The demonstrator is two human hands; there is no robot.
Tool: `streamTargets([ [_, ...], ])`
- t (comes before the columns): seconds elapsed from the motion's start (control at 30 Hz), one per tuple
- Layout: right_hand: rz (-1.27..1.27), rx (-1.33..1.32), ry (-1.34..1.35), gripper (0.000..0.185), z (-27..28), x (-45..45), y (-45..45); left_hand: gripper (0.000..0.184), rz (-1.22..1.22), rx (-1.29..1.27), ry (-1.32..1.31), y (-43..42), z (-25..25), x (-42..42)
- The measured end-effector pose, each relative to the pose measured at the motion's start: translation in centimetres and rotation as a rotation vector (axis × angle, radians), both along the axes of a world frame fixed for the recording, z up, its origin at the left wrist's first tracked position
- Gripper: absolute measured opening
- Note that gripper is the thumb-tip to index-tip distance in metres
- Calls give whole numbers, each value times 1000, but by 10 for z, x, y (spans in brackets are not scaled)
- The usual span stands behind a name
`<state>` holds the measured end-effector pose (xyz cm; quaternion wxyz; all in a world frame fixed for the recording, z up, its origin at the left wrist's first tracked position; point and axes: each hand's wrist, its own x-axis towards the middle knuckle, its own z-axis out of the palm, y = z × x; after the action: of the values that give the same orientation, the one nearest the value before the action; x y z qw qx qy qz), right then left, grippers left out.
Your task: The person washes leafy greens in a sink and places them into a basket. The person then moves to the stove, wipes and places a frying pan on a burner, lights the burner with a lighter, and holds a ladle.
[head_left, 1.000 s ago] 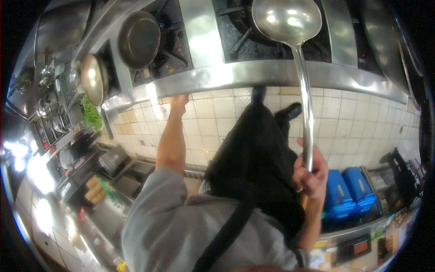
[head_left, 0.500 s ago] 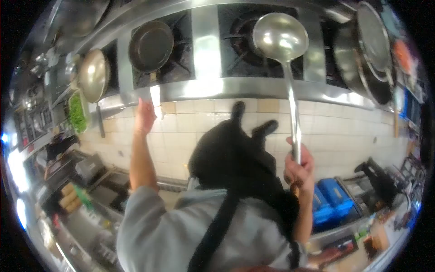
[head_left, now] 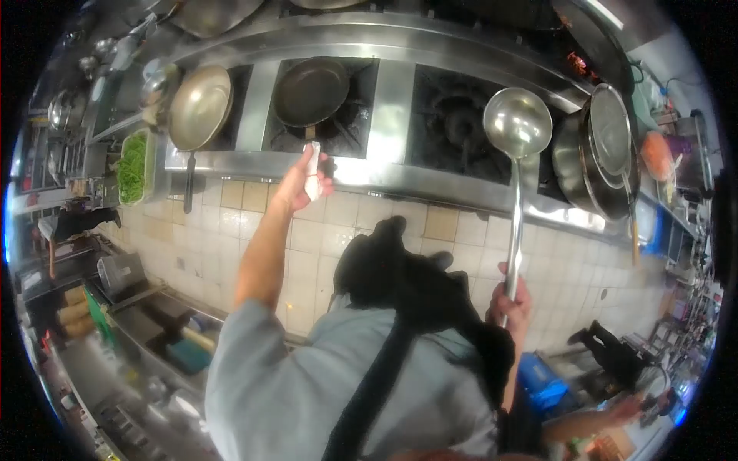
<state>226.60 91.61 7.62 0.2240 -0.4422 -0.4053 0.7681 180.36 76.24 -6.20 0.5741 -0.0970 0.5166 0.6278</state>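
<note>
My left hand [head_left: 302, 181] is at the front edge of the stove, its fingers around the white-wrapped handle [head_left: 313, 170] of a small dark frying pan [head_left: 310, 92], which rests on a burner. In my right hand [head_left: 510, 302] is the long handle of a steel ladle [head_left: 517, 123]. The ladle's bowl is up, over the stove between an unoccupied burner [head_left: 458, 127] and the stacked pans.
A pale pan [head_left: 201, 107] sits at the left beside a tub of green leaves [head_left: 133, 169]. Stacked pans with a strainer [head_left: 611, 127] stand at the right. Blue bins [head_left: 542, 380] are at lower right. Other people are at both sides, one [head_left: 611, 357] at the right.
My left hand has come up to the pan handle and closed on it. The view has shifted, showing more of the stove's back. The ladle stays in my right hand.
</note>
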Motion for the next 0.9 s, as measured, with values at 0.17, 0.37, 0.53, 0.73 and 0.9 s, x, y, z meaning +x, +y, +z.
streamTargets([
  [0.17, 26, 48, -1, 64, -6, 13, -6, 23, 93, 88, 186, 20, 10, -8],
  [0.37, -13, -40, 113, 63, 17, 33, -7, 19, 156, 197, -235, 23, 106, 31],
  [0.53, -105, -6, 164, 61, 4, 67, -17, 23, -81, 379, -274, 49, 175, 69],
  [0.73, -170, 34, 156, 63, -1, 97, -24, 24, -390, 345, 142, 169, 244, 101],
  [0.9, -234, 43, 158, 63, -2, 112, -29, 23, -578, 295, 539, 318, 272, 121],
])
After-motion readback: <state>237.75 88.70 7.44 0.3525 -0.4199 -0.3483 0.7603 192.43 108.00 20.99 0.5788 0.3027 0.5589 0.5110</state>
